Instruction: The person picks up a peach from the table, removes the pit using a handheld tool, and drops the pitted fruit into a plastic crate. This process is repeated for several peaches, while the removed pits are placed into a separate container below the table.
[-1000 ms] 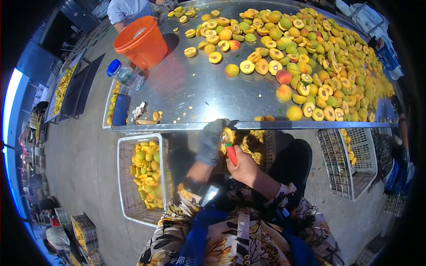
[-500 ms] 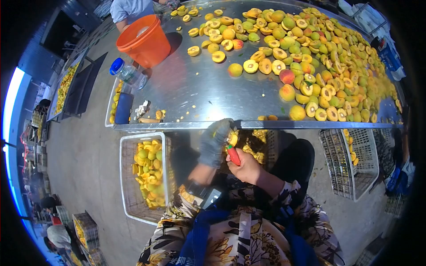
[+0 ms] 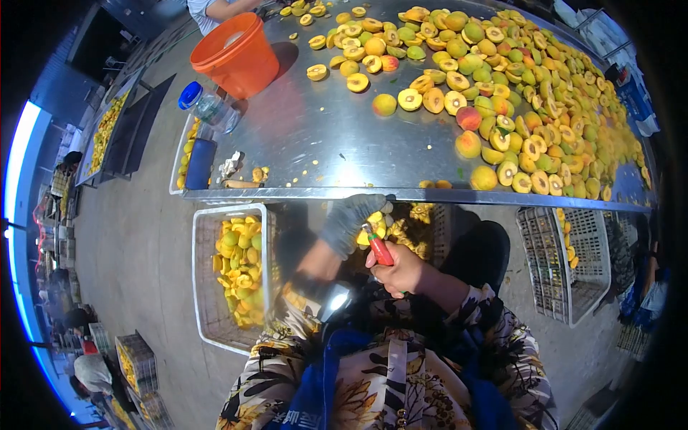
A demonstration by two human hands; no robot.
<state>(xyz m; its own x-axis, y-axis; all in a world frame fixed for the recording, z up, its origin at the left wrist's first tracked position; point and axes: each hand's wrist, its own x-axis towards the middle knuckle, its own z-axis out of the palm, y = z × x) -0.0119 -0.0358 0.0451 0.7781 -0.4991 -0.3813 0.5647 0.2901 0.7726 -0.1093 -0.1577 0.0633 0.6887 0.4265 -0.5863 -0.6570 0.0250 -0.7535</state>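
My left hand, in a grey glove, holds a yellow peach piece just below the table's front edge. Bare, my right hand is closed round the red handle of a small tool. The tool's tip is at the peach piece; its exact shape is too small to make out. Beneath both hands lie more yellow pieces and something dark, partly hidden by the hands. Many halved and whole peaches are spread over the metal table.
An orange bucket, a blue-capped bottle and a blue container stand at the table's left. A crate of peach pieces is below left, another crate below right. A person's arm shows behind the bucket.
My right hand has turned slightly and moved a little right, with more of the tool's tip showing. My left glove has tilted round the peach piece. The co-worker's arm has shifted.
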